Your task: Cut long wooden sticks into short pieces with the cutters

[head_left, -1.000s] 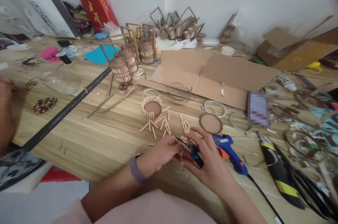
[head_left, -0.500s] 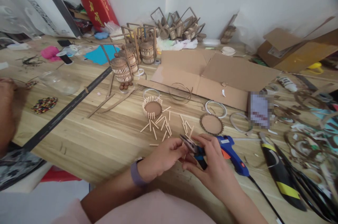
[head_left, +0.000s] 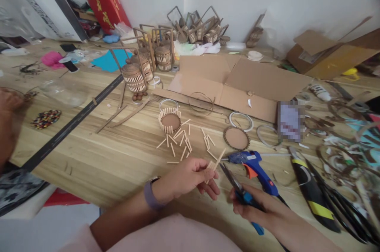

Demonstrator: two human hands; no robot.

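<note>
In the head view, the pliers had just come away from the sticks. The right hand point(head_left: 261, 204) had drawn back toward its own side, its fingers wrapped round the blue-handled pliers point(head_left: 234, 180), whose tips pointed up toward the left hand point(head_left: 194, 175) with a gap between. The left hand pinched a few thin wooden sticks point(head_left: 219, 160) between thumb and fingers, one of them slanting out longer than the rest. For the work in hand, this seemed to mark a pause between cuts, though whether a stick had actually been trimmed could not be told.

Half a second earlier the two hands had been close together, with the pliers' head right at the left fingertips. The right hand's withdrawal had also uncovered the nozzle of the blue glue gun point(head_left: 261, 167), which lay on the wooden table point(head_left: 118, 153). Beyond the left hand, the loose sticks point(head_left: 185, 141) remained scattered as before, near the round base edged with upright sticks point(head_left: 170, 120). The bare brown disc point(head_left: 236, 138) stayed just beyond the glue gun.
</note>
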